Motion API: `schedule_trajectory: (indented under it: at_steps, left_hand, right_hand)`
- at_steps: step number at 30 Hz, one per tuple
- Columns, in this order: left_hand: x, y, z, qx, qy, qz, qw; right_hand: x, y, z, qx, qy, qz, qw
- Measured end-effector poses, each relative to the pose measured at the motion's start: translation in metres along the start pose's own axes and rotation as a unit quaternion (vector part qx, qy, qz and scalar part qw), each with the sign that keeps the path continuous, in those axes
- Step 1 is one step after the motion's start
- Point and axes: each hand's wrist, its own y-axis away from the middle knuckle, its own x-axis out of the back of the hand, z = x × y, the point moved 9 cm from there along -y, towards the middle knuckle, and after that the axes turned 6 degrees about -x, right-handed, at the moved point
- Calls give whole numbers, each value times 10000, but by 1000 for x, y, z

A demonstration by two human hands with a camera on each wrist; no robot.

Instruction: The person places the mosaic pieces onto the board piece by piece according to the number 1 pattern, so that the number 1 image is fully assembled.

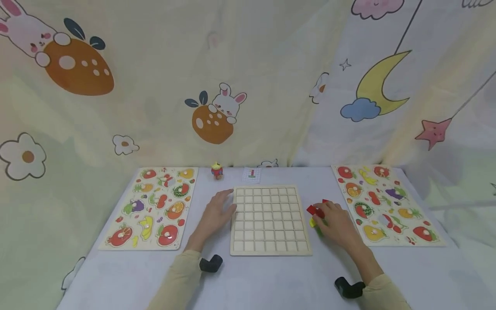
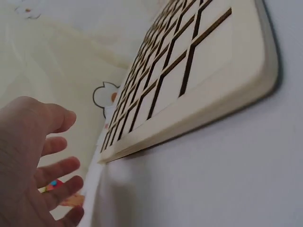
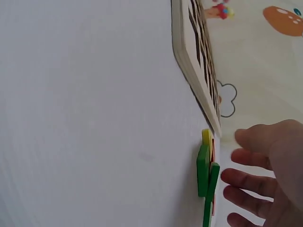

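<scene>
Resting flat and relaxed, the left hand (image 1: pixel 215 214) is touching the grid board's (image 1: pixel 270 220) 9 o'clock edge, while the right hand (image 1: pixel 336 221) is lying loosely over coloured blocks (image 1: pixel 315 212) at the board's 3 o'clock, grasp unclear

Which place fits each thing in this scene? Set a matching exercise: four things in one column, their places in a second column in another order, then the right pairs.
Things
1. grid board
2. small toy figure
3. coloured pieces
4. left hand

Places
A. under the right hand
B. middle of the table
C. at the grid board's left edge
D. at the table's far edge, by the curtain

Pairs: 1-B, 2-D, 3-A, 4-C
</scene>
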Motion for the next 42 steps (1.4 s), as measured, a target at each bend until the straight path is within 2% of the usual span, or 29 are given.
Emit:
schedule_trajectory:
  at_steps: [3,6,9,14,25,33,42]
  left_hand:
    - [-11,-2,-6,141,542,114,9984]
    - [-16,-1,-10,79,586,307,9978]
    - [-18,1,-14,50,548,445,9975]
    - [-19,3,-17,-14,418,427,9982]
    - [-17,2,-11,-321,283,532,9977]
    - [-19,0,-10,-235,310,472,9981]
    - [-19,-2,-8,-355,351,502,9975]
  right_hand:
    - [-2,8,-1,-17,-191,-40,9998]
    - [-9,14,-1,-62,-281,-128,9995]
    - [-16,18,-1,-107,-354,-227,9991]
    - [-22,21,-1,-205,-485,-235,9983]
    - [-23,21,-1,-518,-486,-176,9973]
    - [-20,20,1,-584,-455,-224,9970]
    - [-19,17,5,-580,-369,-183,9975]
